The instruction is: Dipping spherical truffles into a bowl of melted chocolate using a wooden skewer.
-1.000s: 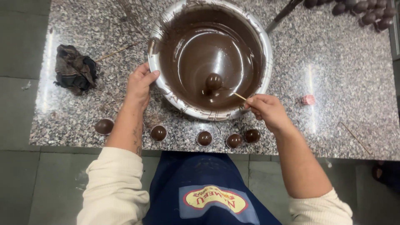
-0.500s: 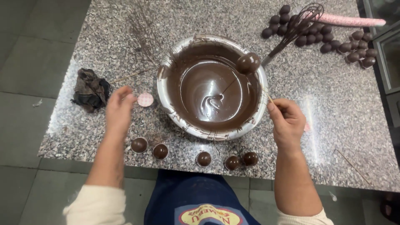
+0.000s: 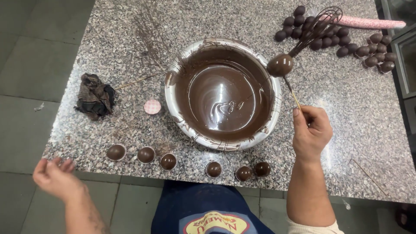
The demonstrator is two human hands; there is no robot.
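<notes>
**Coated ball on stick, held over bowl's far-right rim**

Right hand is pinched around the lower end of a thin wooden skewer. Fingers closed on it, thumb side up. Hand sits over the granite table, just right of the bowl.

Skewer's long axis runs up and slightly left from the grip, toward the table's far edge. At its tip: a glossy chocolate-coated ball, hanging over the far-right rim of the round metal bowl of melted chocolate. So the ball lies away from the grip and a bit inboard, above the rim rather than above bare table. Can't tell whether it touches the rim.

Left hand is loose, fingers spread, holding nothing. It's off the table's near-left corner, well apart from the bowl and skewer. Right hand is the only one near the ball.

Nearby:
- Row of dipped chocolate balls in small paper cups along the near edge, three left of centre, three more below the bowl.
- One empty pink paper cup just left of the bowl.
- Crumpled dark rag toward the left edge.
- Dark wire whisk lying across a cluster of uncoated dark balls at the far-right corner, just beyond the skewered ball.
- Spare skewer near the right edge.
</notes>
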